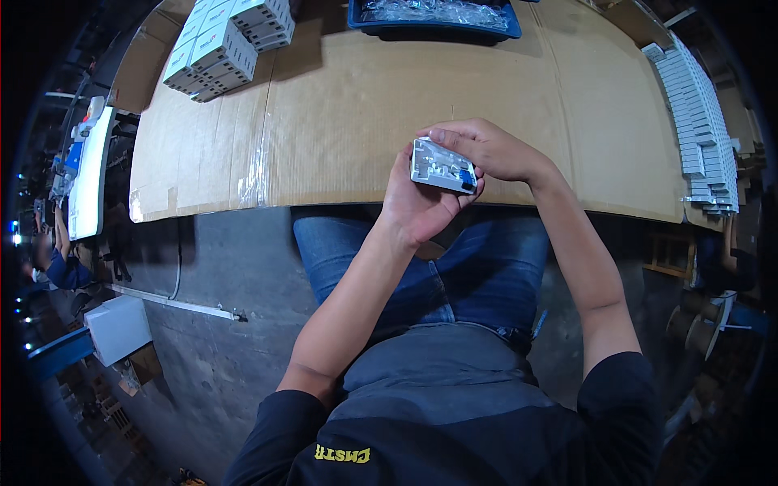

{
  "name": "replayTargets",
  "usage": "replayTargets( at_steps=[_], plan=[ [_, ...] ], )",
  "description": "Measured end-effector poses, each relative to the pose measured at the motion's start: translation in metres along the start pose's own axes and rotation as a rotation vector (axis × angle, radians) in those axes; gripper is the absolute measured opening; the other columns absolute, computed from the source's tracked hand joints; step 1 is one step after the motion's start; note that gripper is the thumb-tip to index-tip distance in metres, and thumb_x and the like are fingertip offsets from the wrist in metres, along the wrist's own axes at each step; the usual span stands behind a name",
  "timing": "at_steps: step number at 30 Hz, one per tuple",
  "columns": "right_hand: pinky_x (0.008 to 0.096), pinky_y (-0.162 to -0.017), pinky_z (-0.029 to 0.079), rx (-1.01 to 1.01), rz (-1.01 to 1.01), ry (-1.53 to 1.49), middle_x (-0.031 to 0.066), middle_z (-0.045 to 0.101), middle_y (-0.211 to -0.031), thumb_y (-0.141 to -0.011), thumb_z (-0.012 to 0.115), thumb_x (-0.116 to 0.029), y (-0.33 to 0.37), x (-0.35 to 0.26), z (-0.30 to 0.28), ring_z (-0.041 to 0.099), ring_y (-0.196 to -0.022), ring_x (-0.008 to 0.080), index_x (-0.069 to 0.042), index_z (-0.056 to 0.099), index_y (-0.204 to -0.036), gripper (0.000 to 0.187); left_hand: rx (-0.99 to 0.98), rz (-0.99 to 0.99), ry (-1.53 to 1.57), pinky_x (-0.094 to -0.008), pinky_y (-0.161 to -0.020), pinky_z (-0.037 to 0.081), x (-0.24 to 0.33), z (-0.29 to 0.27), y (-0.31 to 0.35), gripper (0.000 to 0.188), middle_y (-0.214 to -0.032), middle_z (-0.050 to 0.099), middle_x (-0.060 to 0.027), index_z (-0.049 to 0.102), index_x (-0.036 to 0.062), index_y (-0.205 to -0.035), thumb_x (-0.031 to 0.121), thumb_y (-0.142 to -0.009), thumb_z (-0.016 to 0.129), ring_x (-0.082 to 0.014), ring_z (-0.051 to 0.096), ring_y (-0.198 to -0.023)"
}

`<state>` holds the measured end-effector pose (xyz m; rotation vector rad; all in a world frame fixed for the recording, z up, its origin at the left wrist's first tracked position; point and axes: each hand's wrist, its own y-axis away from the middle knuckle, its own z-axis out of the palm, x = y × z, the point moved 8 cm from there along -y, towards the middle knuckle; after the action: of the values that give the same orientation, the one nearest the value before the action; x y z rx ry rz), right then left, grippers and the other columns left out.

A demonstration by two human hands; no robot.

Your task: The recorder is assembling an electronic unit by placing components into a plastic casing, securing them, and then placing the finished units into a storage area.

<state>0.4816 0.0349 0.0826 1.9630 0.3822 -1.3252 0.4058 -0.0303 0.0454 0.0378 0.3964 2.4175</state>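
A small pale plastic housing (442,168) with its inside showing lies tilted above the near edge of the table. White parts and a small blue part show inside it. My left hand (417,202) cradles the housing from below, its fingers closed around the sides. From the right, my right hand (486,148) reaches over, with its thumb and fingers closed on the housing's far edge. The tips of the right fingers are partly hidden, so any small part between them cannot be made out.
The table is covered with brown cardboard (348,121). White boxed units (215,53) are stacked at the far left. A blue tray (438,34) holds clear plastic bags at the back. Long rows of white units (697,121) line the right side. People work at both far sides.
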Motion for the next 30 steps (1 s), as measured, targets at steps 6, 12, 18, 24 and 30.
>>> replayTargets(
  at_steps=[6,12,18,24,30],
  plan=[
    [0.0291,-0.092,0.054,0.032,-0.078,0.094,0.0084,0.074,-0.113,-0.109,0.051,-0.05,0.001,-0.012,0.006,0.067,-0.104,0.0145,-0.003,0.066,-0.138,0.057,0.092,0.059,0.005,-0.0554,-0.109,0.049,-0.001,0.0,0.001,0.052,-0.142,0.055,-0.0136,0.051,0.0112,-0.14,0.048,-0.113,0.025,-0.032,0.056,-0.129],
    [0.0283,-0.093,0.054,0.048,-0.005,0.013,0.0087,0.074,-0.114,-0.11,0.048,-0.05,-0.001,0.002,-0.007,0.068,-0.104,0.014,-0.001,0.065,-0.138,0.059,0.069,0.027,0.022,-0.0559,-0.11,0.048,-0.003,0.0,-0.001,0.061,-0.144,0.053,-0.0172,0.048,0.0082,-0.144,0.052,-0.113,0.018,-0.0358,0.055,-0.13],
    [0.0285,-0.093,0.054,0.02,-0.008,-0.02,0.009,0.074,-0.115,-0.111,0.047,-0.05,0.0,0.004,-0.005,0.068,-0.105,0.0137,-0.001,0.065,-0.139,0.059,0.056,0.004,0.058,-0.0556,-0.109,0.049,-0.007,-0.002,-0.002,0.064,-0.142,0.053,-0.0184,0.048,0.0067,-0.143,0.052,-0.113,0.014,-0.0376,0.056,-0.127],
    [0.0291,-0.091,0.054,0.05,-0.005,0.049,0.009,0.075,-0.112,-0.11,0.049,-0.051,0.002,0.0,-0.003,0.068,-0.101,0.0135,-0.001,0.068,-0.136,0.059,0.076,0.024,0.017,-0.0546,-0.106,0.051,-0.005,-0.002,-0.001,0.06,-0.14,0.054,-0.0177,0.049,0.0064,-0.141,0.05,-0.114,0.017,-0.036,0.057,-0.125],
    [0.0284,-0.079,0.055,0.084,-0.049,0.092,0.0058,0.075,-0.093,-0.109,0.051,-0.052,0.003,0.0,-0.002,0.066,-0.084,0.0119,-0.001,0.073,-0.125,0.059,0.089,0.047,-0.027,-0.0546,-0.103,0.053,-0.004,0.0,0.0,0.057,-0.139,0.055,-0.0174,0.049,0.0064,-0.14,0.048,-0.114,0.019,-0.0352,0.058,-0.123]
  ],
)
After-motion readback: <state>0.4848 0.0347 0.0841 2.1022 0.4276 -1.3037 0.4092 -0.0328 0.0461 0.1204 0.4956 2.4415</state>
